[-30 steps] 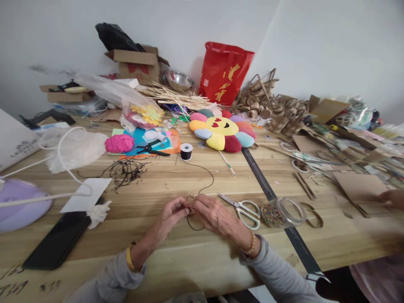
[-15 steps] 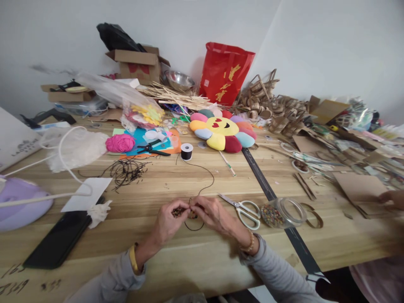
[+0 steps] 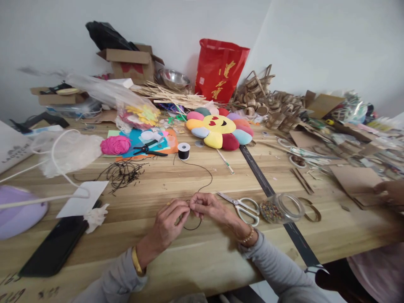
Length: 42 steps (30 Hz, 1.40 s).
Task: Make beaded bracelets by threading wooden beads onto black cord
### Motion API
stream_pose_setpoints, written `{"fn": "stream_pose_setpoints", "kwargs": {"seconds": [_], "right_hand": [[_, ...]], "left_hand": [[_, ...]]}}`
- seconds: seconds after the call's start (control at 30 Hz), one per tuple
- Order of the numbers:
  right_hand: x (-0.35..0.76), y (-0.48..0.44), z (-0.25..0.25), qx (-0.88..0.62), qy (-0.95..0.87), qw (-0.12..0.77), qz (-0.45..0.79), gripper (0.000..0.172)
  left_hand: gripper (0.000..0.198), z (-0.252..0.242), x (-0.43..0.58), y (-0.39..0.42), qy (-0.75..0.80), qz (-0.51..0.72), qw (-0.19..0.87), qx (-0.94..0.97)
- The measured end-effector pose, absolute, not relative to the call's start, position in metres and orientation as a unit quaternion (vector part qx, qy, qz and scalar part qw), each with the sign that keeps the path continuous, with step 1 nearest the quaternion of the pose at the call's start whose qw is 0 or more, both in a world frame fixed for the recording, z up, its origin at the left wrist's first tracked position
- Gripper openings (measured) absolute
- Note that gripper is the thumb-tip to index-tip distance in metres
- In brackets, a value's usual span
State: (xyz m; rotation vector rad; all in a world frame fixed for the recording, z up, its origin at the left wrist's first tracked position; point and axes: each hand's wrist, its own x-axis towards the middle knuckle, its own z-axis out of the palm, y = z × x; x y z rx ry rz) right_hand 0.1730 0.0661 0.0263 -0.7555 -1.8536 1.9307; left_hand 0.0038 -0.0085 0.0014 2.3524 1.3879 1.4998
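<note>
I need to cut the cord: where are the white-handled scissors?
In the head view, the scissors lie just right of the right hand, left of the bead jar.

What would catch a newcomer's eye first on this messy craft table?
Most likely the rainbow-petalled flower cushion with its heart-eyed smiley face, lying mid-table, and the bright red bag standing behind it against the wall. Near the front edge, the left hand and right hand meet, pinching a thin black cord that trails back to a small spool, with scissors and a jar of beads just to their right.
</note>
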Motion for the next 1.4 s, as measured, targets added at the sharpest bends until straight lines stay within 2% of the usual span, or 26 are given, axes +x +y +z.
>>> {"fn": "stream_pose_setpoints", "kwargs": {"seconds": [0.17,0.33,0.47,0.8,1.4], "right_hand": [[0.168,0.059,0.024,-0.281,-0.659,0.231,0.659,0.035],[0.165,0.052,0.014,-0.300,-0.747,0.307,0.507,0.019],[0.165,0.050,0.010,-0.296,-0.781,0.321,0.446,0.015],[0.163,0.051,0.011,-0.306,-0.710,0.317,0.550,0.018],[0.167,0.050,0.017,-0.275,-0.762,0.303,0.502,0.009]], "left_hand": [[0.014,0.004,0.007,-0.007,0.448,0.520,0.070,0.724],[0.013,0.008,0.011,-0.008,0.496,0.513,0.137,0.687],[0.011,0.004,0.010,-0.008,0.522,0.515,0.183,0.655],[0.010,0.000,0.005,-0.005,0.519,0.529,0.319,0.590],[0.008,0.005,0.004,-0.003,0.560,0.509,0.427,0.495]]}}
